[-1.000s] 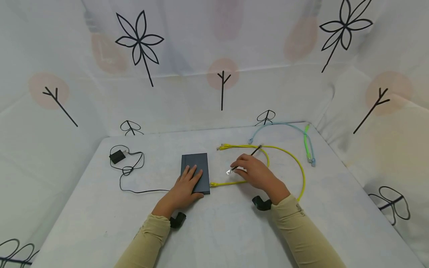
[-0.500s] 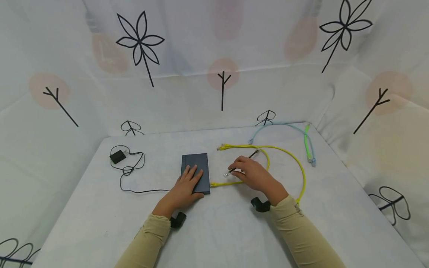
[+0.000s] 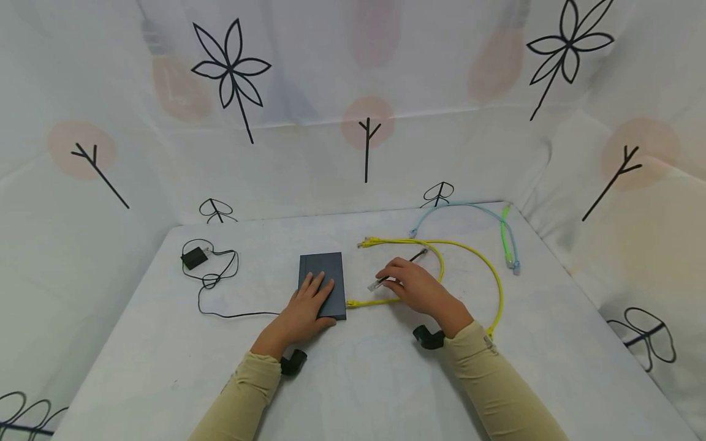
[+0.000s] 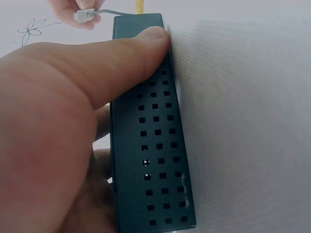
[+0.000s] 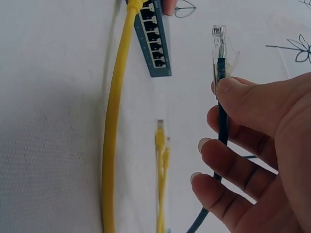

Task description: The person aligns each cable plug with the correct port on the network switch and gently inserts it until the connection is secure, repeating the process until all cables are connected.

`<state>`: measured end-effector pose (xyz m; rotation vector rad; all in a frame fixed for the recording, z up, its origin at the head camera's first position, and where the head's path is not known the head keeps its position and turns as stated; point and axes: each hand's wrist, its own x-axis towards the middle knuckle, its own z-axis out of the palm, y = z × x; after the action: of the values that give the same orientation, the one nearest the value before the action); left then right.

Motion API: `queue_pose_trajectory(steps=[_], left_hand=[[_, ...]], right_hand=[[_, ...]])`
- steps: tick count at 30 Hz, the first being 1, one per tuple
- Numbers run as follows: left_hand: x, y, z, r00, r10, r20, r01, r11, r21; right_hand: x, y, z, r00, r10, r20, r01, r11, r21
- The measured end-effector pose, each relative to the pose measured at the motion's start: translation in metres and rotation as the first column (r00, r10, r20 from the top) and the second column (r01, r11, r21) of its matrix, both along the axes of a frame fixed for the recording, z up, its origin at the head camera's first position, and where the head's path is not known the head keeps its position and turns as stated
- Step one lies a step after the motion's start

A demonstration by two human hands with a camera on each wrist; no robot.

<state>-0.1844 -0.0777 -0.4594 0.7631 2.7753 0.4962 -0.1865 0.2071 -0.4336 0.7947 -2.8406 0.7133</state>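
A dark blue-grey network switch (image 3: 330, 266) lies flat on the white table. My left hand (image 3: 303, 312) rests on it with spread, straight fingers, and the thumb presses its vented side (image 4: 158, 141). Between thumb and forefinger, my right hand (image 3: 416, 285) pinches a short dark network cable (image 5: 222, 119) just behind its clear plug (image 5: 219, 43). That plug points toward the switch and is apart from it. A yellow cable's plug (image 5: 135, 5) sits at one end of the switch's port row (image 5: 156, 43); several other ports show vacant.
Yellow network cables (image 3: 499, 285) curve around and behind the right hand. Farther back right lie a light blue cable (image 3: 474, 205) and a short green one (image 3: 504, 236). At left is a black power adapter (image 3: 194, 258), its thin cord (image 3: 237, 316) running toward the switch.
My right hand has shifted slightly left, bringing the dark cable's clear plug a little nearer the switch, then nearly stopped. The left hand and the switch have stayed in place.
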Motion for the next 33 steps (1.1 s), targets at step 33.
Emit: queue_pose_trajectory(steps=[33], left_hand=[[-0.002,-0.001,0.0,1.0,-0.001,0.005,0.001,1.0,-0.02]], right_hand=[[-0.015,-0.028,-0.007,0.998,-0.003,0.066,-0.005,0.994,0.106]])
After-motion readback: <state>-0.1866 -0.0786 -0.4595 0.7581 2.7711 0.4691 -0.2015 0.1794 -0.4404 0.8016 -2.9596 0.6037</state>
